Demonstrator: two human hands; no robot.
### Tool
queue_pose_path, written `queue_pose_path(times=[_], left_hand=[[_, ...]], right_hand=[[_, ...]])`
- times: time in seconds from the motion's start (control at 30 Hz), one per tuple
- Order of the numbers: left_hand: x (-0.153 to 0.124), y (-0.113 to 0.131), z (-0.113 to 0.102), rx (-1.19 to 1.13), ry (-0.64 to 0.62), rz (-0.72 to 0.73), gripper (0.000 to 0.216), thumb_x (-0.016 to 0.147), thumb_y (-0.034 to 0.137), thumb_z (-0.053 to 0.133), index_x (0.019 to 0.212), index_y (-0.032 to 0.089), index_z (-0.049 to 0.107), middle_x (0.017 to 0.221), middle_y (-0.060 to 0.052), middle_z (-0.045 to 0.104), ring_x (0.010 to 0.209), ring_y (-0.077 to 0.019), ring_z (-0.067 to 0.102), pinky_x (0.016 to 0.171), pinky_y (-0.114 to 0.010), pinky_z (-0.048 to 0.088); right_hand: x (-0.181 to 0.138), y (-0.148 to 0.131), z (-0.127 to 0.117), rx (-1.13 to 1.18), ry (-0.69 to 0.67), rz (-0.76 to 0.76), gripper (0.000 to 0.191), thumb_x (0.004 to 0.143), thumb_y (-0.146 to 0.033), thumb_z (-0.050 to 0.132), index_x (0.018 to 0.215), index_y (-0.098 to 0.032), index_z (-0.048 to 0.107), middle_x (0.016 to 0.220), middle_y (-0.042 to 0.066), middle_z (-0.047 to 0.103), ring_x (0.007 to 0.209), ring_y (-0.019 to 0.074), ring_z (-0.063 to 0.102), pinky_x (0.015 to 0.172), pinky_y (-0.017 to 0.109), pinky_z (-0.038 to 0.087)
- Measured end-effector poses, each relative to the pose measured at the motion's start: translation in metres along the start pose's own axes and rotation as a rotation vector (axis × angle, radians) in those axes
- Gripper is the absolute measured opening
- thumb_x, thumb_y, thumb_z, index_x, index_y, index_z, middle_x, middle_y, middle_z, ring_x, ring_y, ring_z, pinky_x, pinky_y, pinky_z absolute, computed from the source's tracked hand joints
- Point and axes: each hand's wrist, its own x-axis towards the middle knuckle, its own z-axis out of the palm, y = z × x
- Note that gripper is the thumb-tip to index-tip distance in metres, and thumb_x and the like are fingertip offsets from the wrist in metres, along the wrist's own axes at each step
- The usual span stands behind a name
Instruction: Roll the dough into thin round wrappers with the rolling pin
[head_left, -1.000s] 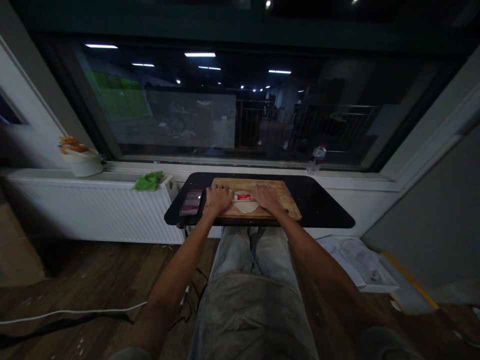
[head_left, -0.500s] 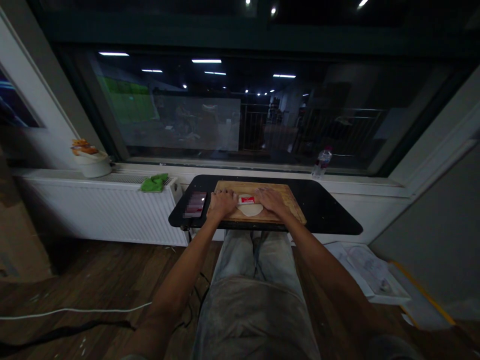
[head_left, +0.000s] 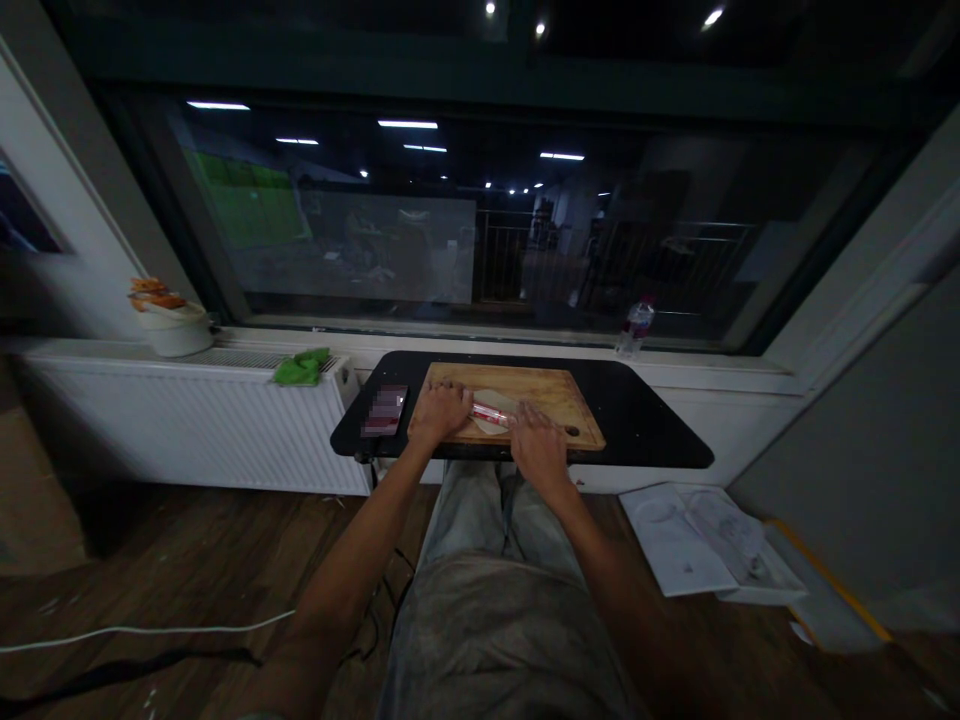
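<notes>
Fingers (head_left: 450, 400) press red-labelled roller (head_left: 491, 412), writing unreadable, onto dough (head_left: 487, 424).

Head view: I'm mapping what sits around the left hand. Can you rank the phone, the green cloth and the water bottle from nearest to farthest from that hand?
From the left hand on the wooden board:
1. phone: just to its left, on the black table.
2. green cloth: farther left, on the radiator top.
3. water bottle: far right, on the window sill.
</notes>
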Motion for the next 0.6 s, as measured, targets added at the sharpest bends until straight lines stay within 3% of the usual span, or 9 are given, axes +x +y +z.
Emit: queue_pose_path(times=[0.17, 0.33, 0.6], left_hand=[[0.001, 0.002, 0.002, -0.036, 0.019, -0.005, 0.045, 0.115, 0.034, 0.039, 0.124, 0.020, 0.081, 0.140, -0.016, 0.079, 0.140, -0.0363, 0.066, 0.135, -0.063, 0.028], [0.003, -0.002, 0.009, -0.049, 0.011, 0.032, 0.047, 0.116, 0.031, 0.035, 0.130, 0.022, 0.079, 0.149, -0.014, 0.075, 0.152, -0.0349, 0.056, 0.137, -0.068, 0.026], [0.005, -0.005, 0.015, -0.049, 0.031, 0.034, 0.050, 0.119, 0.036, 0.033, 0.153, 0.027, 0.069, 0.168, -0.012, 0.062, 0.167, -0.0349, 0.041, 0.139, -0.069, 0.020]], right_hand=[[-0.029, -0.014, 0.001, 0.034, 0.105, -0.042, 0.056, 0.118, -0.029, 0.037, 0.163, -0.008, 0.062, 0.161, 0.023, 0.067, 0.148, 0.0335, 0.065, 0.128, 0.051, 0.045], [-0.041, -0.022, 0.001, 0.030, 0.155, -0.111, 0.057, 0.120, -0.030, 0.035, 0.162, -0.002, 0.061, 0.161, 0.025, 0.067, 0.155, 0.0324, 0.059, 0.135, 0.050, 0.037], [-0.012, -0.017, 0.004, 0.000, 0.080, 0.015, 0.060, 0.119, -0.040, 0.036, 0.160, -0.004, 0.063, 0.158, 0.029, 0.067, 0.148, 0.0377, 0.064, 0.134, 0.059, 0.033]])
